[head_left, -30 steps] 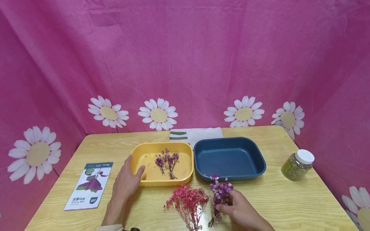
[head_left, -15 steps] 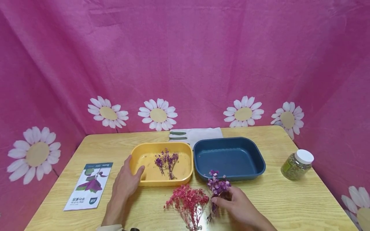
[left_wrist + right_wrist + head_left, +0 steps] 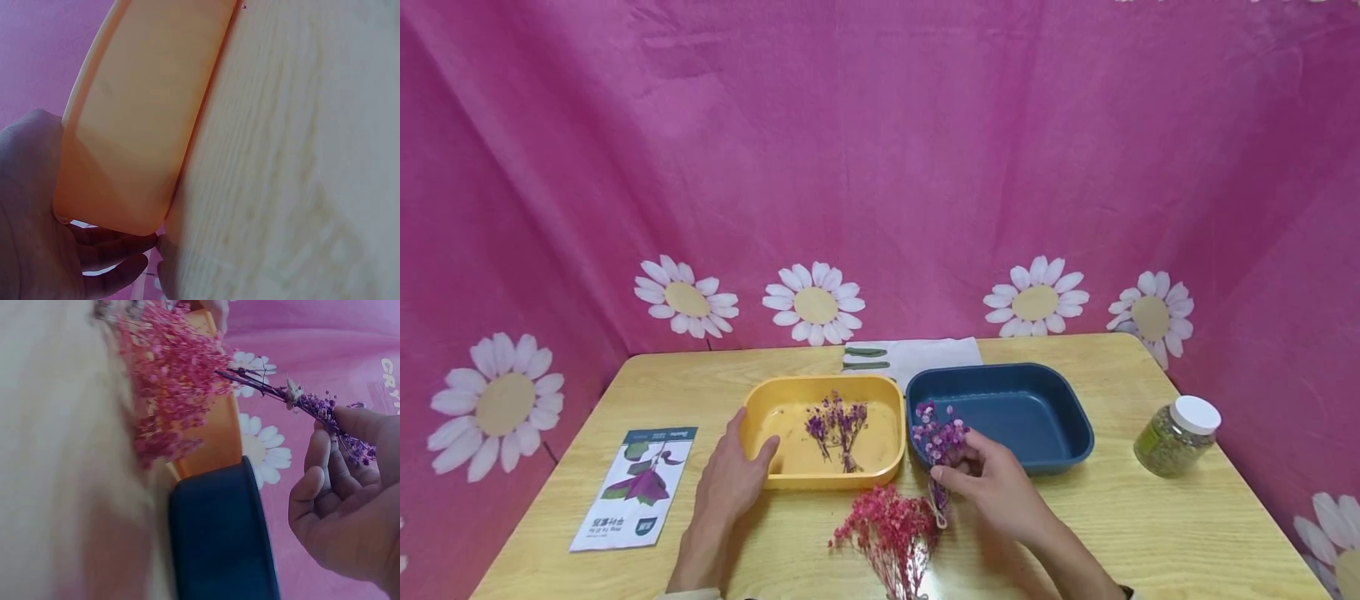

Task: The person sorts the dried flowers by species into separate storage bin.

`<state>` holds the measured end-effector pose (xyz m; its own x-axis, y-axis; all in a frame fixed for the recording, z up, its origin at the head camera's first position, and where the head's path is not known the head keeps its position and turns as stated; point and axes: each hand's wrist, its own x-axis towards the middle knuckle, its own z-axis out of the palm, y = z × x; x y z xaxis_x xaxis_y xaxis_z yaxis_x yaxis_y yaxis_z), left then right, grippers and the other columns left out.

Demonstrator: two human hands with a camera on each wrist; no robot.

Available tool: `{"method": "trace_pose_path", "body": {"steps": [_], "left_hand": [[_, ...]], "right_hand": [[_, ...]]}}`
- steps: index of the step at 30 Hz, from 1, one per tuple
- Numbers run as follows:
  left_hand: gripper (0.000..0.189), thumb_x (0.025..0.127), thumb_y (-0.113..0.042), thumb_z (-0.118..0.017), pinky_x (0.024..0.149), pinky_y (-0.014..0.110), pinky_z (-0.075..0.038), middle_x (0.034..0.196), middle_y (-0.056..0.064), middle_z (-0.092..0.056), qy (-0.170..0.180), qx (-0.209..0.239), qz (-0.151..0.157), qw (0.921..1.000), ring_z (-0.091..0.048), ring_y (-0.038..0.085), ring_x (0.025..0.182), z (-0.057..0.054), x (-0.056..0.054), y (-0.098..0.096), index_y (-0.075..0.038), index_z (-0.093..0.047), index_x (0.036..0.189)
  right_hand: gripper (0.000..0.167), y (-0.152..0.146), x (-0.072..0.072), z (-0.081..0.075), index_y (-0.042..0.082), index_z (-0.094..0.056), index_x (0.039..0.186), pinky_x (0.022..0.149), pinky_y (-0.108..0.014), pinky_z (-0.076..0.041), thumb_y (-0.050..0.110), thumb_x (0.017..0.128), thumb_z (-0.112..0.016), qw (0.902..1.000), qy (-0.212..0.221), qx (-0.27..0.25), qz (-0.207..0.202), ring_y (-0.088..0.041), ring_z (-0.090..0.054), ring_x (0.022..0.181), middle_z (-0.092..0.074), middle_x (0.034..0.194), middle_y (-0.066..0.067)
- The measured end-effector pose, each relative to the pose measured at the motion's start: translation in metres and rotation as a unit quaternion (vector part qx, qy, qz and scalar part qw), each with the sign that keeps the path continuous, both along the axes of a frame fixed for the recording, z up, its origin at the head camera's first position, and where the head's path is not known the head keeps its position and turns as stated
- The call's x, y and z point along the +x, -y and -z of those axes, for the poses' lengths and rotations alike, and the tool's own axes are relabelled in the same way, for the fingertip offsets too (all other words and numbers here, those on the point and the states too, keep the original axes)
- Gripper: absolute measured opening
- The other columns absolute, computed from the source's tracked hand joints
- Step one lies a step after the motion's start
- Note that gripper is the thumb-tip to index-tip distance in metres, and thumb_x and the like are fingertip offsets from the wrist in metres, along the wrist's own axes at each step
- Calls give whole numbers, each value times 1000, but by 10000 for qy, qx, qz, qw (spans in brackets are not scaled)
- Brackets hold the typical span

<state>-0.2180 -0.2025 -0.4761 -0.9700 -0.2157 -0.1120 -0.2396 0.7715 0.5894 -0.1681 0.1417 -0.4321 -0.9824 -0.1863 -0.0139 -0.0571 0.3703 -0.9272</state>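
Note:
My right hand pinches a small bunch of dried purple flowers between thumb and fingers. The blossoms overlap the front left corner of the dark blue tray. In the right wrist view, a pale tie is wrapped round the stems, which are lifted off the table. At the left end of the yellow tray, my left hand grips the wall, thumb over the rim and fingers outside. Inside that tray lie more dried purple flowers. A bunch of dried pink flowers rests on the table in front.
On the left lies a packet with a purple leaf picture. A jar with a white lid stands at the right. Behind the trays is a white cloth with green marks. A pink curtain hangs at the table's far side.
My right hand has raised the purple flower bunch and carried it forward and slightly left, from beside the pink flowers to the blue tray's front left corner. The left hand stays at the yellow tray.

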Motion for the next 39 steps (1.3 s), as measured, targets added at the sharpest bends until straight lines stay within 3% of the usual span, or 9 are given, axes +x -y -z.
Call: {"method": "trace_pose_path", "body": {"steps": [8,14,17,24,32,39], "left_hand": [[84,93,-57,-47,113,61,-28,155,24,-29,-6,-6,-24,10000,-30,46,141,1,2,-1,-14,-11,156],[84,93,-57,-47,112,62,-28,155,24,-29,-47,-6,-10,10000,-31,46,140,0,1,0,-14,-12,156],[84,93,-58,-47,112,62,-28,155,24,-29,-61,-21,13,10000,-30,46,140,0,1,0,-14,-12,156],[84,93,-58,-47,111,62,-29,155,24,-29,-68,-38,22,10000,-32,47,139,1,2,1,-15,-12,156],[83,94,-56,-48,111,62,-29,154,25,-29,-73,-79,-2,9999,-32,48,139,2,4,1,-14,-13,156],[83,94,-56,-48,110,62,-31,154,25,-31,-126,-105,10,9999,-33,48,138,4,2,0,-14,-13,156]], "right_hand": [[21,22,-21,-13,15,-58,88,54,-21,-39,24,83,-76,9992,-225,279,173,-9,-48,61,-57,68,2],[34,38,-36,-14,15,-61,115,61,-23,-42,19,84,-74,9987,-418,190,218,-11,-51,65,-61,76,2],[39,45,-42,-13,12,-61,121,64,-25,-44,19,84,-74,9984,-453,215,258,-12,-53,68,-62,80,2],[36,55,-57,-12,14,-62,118,61,-29,-42,24,86,-72,9975,-380,485,359,-14,-51,64,-62,77,1],[23,62,-72,-9,16,-60,106,51,-27,-29,27,88,-70,9975,-266,586,290,-14,-35,53,-44,62,2],[24,69,-82,-9,16,-59,106,51,-28,-30,28,88,-70,9975,-212,528,425,-14,-36,54,-45,64,2]]}}
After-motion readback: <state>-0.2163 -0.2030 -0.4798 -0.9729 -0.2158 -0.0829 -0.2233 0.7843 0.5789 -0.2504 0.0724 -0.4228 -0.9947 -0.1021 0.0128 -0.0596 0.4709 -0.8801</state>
